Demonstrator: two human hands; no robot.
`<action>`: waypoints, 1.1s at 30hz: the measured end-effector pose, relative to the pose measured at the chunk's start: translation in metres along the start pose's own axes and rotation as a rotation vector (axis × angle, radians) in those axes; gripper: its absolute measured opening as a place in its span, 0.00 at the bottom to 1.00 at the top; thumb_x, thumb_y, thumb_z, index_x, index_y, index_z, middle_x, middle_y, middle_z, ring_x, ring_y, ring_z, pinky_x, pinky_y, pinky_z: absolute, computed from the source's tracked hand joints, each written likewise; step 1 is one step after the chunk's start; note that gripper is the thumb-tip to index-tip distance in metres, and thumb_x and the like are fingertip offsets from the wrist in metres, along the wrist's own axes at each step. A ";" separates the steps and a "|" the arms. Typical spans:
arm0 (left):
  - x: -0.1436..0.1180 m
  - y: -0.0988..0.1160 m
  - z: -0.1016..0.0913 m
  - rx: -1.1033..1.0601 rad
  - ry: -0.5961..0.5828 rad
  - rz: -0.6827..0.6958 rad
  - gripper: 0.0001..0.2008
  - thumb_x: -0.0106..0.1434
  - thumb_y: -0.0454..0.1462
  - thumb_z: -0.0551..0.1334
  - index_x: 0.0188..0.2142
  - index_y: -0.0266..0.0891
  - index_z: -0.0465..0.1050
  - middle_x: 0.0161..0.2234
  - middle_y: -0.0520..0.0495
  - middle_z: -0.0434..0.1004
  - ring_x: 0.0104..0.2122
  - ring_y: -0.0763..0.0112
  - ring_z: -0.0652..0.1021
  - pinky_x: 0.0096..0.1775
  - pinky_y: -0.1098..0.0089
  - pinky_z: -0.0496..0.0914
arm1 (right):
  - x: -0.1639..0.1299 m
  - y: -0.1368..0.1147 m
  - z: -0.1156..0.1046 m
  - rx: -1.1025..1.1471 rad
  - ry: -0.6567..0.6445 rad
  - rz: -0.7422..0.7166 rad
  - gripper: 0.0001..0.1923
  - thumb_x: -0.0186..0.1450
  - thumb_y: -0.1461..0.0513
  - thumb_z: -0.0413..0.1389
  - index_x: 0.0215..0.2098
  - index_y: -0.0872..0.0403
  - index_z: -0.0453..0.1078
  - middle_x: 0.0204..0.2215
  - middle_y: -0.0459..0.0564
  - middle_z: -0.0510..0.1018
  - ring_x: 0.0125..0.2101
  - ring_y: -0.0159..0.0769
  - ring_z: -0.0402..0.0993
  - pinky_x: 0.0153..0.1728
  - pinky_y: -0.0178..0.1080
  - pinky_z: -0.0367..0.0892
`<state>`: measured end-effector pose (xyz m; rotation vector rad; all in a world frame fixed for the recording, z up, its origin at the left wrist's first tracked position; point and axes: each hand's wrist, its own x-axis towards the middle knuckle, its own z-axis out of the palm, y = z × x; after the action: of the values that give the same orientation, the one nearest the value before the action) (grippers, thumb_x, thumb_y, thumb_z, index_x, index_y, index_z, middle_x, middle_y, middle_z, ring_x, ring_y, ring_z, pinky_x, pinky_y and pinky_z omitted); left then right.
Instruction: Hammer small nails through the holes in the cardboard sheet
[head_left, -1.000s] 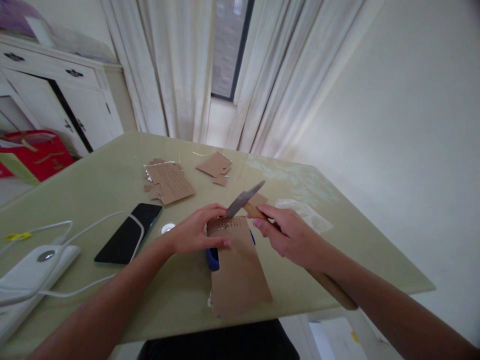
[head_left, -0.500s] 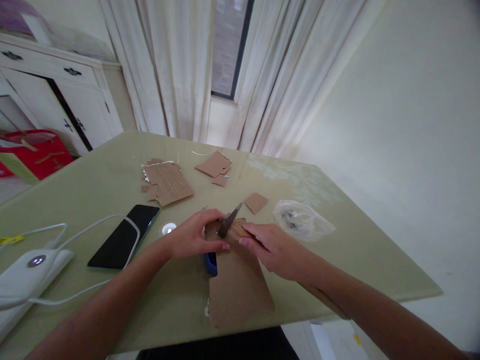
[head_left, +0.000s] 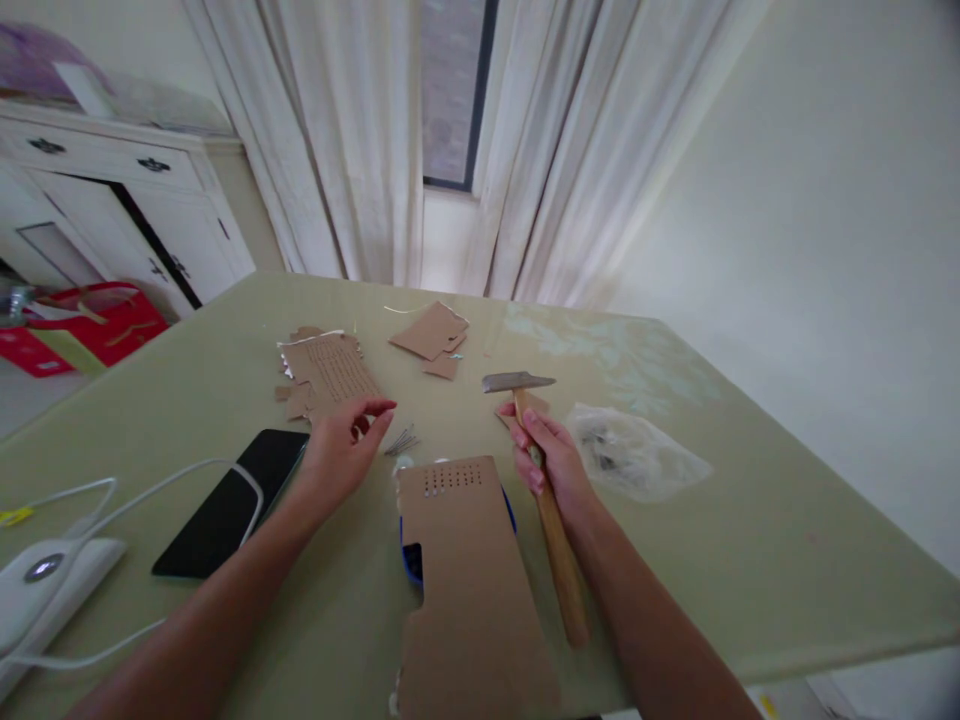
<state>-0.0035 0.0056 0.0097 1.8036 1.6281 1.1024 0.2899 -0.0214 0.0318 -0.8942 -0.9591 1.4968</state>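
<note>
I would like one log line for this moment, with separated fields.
left hand: near nails, hold unclear | right hand: holds hammer | front cardboard: rows of holes

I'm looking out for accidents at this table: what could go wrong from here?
The loose nails lie close to the left hand, so they might prick a finger or scatter if brushed.
The punched cardboard lies over a blue object with neither hand on it, so a blow from the hammer could shift it.
The white cable crosses the phone near the left forearm; a snag might drag either.
</note>
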 end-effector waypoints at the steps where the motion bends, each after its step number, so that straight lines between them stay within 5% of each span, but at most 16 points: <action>1: 0.002 -0.003 0.000 0.085 0.003 -0.005 0.19 0.68 0.49 0.62 0.45 0.39 0.84 0.31 0.46 0.83 0.27 0.65 0.76 0.31 0.66 0.69 | 0.001 0.006 -0.004 0.025 0.011 0.027 0.24 0.63 0.45 0.71 0.47 0.54 0.79 0.26 0.36 0.68 0.10 0.18 0.55 0.08 0.27 0.52; 6: -0.001 -0.012 0.003 0.326 -0.064 0.015 0.13 0.67 0.48 0.62 0.39 0.44 0.82 0.33 0.47 0.85 0.30 0.61 0.79 0.36 0.64 0.71 | -0.001 0.018 -0.013 0.098 0.034 0.126 0.28 0.58 0.44 0.75 0.45 0.54 0.80 0.24 0.35 0.69 0.09 0.18 0.56 0.07 0.27 0.53; 12: -0.003 -0.017 0.008 0.418 -0.157 -0.012 0.14 0.69 0.48 0.61 0.40 0.43 0.81 0.37 0.43 0.85 0.37 0.55 0.82 0.43 0.60 0.73 | -0.007 0.015 -0.006 0.114 0.021 0.151 0.24 0.62 0.46 0.72 0.46 0.54 0.80 0.25 0.36 0.69 0.10 0.18 0.56 0.07 0.26 0.53; 20: -0.002 -0.021 0.004 0.467 -0.151 -0.030 0.12 0.70 0.45 0.60 0.40 0.43 0.80 0.38 0.43 0.84 0.38 0.54 0.82 0.45 0.58 0.74 | -0.014 0.016 -0.001 0.090 0.012 0.158 0.21 0.66 0.47 0.70 0.47 0.54 0.80 0.26 0.37 0.70 0.10 0.19 0.57 0.08 0.27 0.54; 26: -0.002 -0.028 0.001 0.600 -0.112 0.027 0.11 0.72 0.41 0.56 0.39 0.42 0.75 0.42 0.35 0.83 0.47 0.44 0.79 0.51 0.48 0.72 | -0.013 0.021 0.000 0.056 0.006 0.148 0.20 0.67 0.47 0.69 0.47 0.54 0.80 0.26 0.37 0.71 0.11 0.19 0.59 0.08 0.27 0.55; 29: -0.005 -0.014 0.000 0.437 -0.012 0.030 0.11 0.73 0.42 0.57 0.44 0.42 0.76 0.43 0.38 0.83 0.47 0.47 0.80 0.51 0.50 0.73 | -0.012 0.023 -0.001 0.050 0.003 0.141 0.20 0.67 0.47 0.69 0.46 0.54 0.80 0.26 0.37 0.71 0.11 0.20 0.59 0.08 0.27 0.55; 33: -0.018 0.022 -0.003 -0.008 0.006 0.197 0.11 0.75 0.43 0.60 0.50 0.45 0.78 0.42 0.47 0.84 0.41 0.62 0.81 0.45 0.62 0.74 | -0.010 0.027 0.000 0.038 0.008 0.128 0.22 0.67 0.47 0.69 0.46 0.55 0.80 0.26 0.37 0.71 0.10 0.19 0.60 0.09 0.27 0.54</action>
<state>0.0070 -0.0169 0.0240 1.9907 1.4713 1.1972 0.2808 -0.0340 0.0075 -0.9486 -0.8788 1.6137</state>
